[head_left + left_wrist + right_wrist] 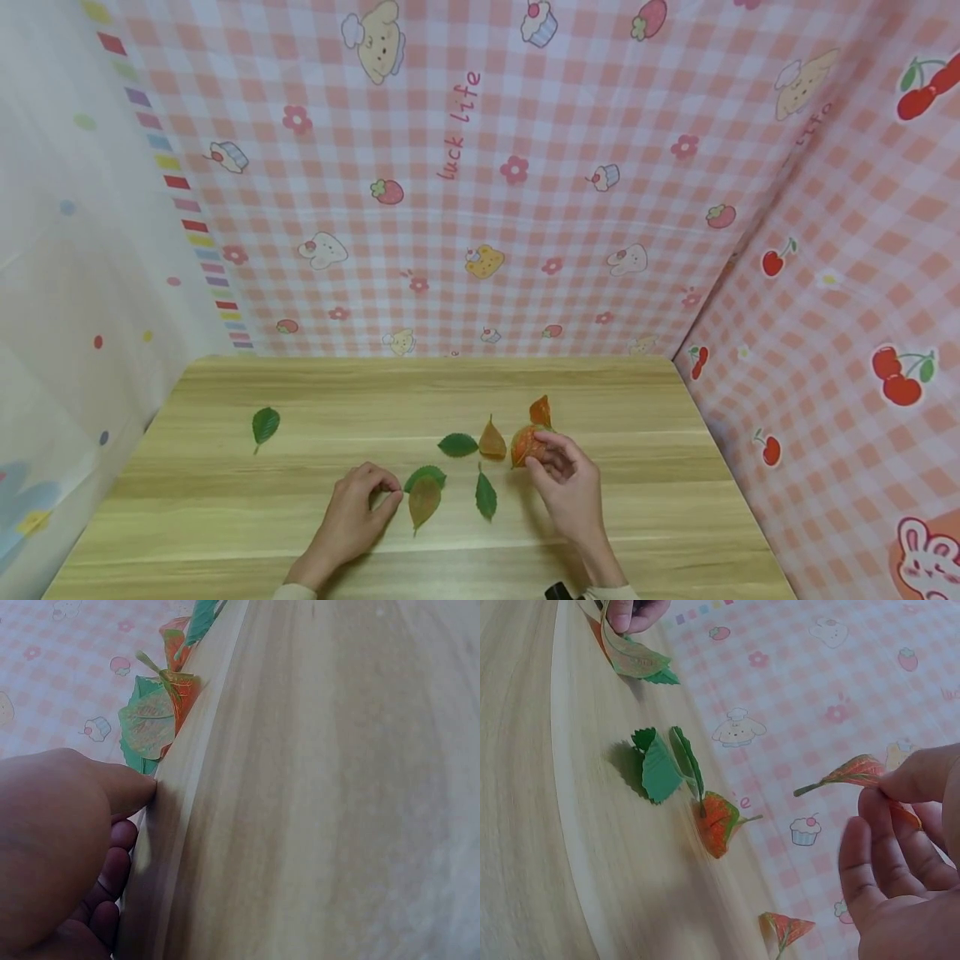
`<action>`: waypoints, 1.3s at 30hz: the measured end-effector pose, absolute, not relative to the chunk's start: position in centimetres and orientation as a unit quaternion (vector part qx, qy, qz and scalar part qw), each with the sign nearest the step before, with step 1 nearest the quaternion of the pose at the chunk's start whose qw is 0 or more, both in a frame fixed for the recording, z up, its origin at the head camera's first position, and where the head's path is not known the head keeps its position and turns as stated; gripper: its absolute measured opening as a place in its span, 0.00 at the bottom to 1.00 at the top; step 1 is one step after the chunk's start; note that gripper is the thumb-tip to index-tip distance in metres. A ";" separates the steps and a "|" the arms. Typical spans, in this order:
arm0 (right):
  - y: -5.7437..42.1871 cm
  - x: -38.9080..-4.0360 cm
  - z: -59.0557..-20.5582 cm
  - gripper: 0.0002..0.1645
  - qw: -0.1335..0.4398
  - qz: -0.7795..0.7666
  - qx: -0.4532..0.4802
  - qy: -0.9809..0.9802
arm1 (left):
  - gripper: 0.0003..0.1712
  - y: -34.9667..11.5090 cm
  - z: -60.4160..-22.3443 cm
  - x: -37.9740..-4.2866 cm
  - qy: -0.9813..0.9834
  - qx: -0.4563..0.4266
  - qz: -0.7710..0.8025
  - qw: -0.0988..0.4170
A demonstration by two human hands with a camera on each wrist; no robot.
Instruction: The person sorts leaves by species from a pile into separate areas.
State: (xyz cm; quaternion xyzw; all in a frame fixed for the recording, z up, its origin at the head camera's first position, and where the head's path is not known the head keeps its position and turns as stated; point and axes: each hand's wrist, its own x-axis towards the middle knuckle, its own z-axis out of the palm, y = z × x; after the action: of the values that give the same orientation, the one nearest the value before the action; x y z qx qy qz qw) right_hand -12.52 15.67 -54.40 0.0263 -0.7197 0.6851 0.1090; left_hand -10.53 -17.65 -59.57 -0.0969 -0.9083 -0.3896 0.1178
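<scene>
My right hand (570,483) pinches an orange-red leaf with green edging (522,447) between thumb and index finger. In the right wrist view that leaf (851,771) points its stem left, away from the fingers. At the left, thumb and index finger of my left hand (358,510) meet at the edge of a green serrated leaf (422,477), pinching its end. Partly over this green leaf lies a brownish-green leaf (425,502), stem toward me. The left wrist view shows the thumb tip right below the green leaf (135,759).
Between the hands lie two green leaves (457,445) and an orange-brown leaf (492,442). Behind the right hand is another orange leaf (540,411). A single green leaf (266,425) lies far left on the wooden table (337,392). Patterned cloth walls (450,250) surround it.
</scene>
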 end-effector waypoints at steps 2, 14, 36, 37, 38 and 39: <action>15.8 -12.6 -54.3 0.30 0.117 0.687 0.021 -0.717 | 0.17 -17.6 -59.5 -10.5 -0.908 -0.097 -0.390 0.118; 17.5 -13.0 -54.3 0.23 0.147 0.671 -0.057 -0.724 | 0.17 -17.6 -59.6 -10.4 -0.908 -0.095 -0.389 0.120; 21.8 -15.2 -54.4 0.17 0.205 0.590 -0.037 -0.780 | 0.17 -17.7 -59.6 -10.5 -0.907 -0.101 -0.390 0.124; 21.9 -15.4 -54.4 0.17 0.206 0.586 -0.035 -0.783 | 0.17 -17.7 -59.6 -10.5 -0.907 -0.101 -0.391 0.124; 22.0 -15.6 -54.5 0.17 0.205 0.582 -0.034 -0.787 | 0.17 -17.7 -59.6 -10.5 -0.906 -0.102 -0.392 0.124; 22.1 -15.8 -54.6 0.17 0.202 0.579 -0.034 -0.789 | 0.17 -17.7 -59.6 -10.5 -0.906 -0.102 -0.393 0.123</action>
State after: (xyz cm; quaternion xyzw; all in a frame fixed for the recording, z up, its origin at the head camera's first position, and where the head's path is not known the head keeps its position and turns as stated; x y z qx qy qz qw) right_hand -15.79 22.14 -54.61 -0.0338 -0.7893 0.5789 0.2017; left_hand -10.46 -17.74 -59.60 -0.1019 -0.9056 -0.3929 0.1235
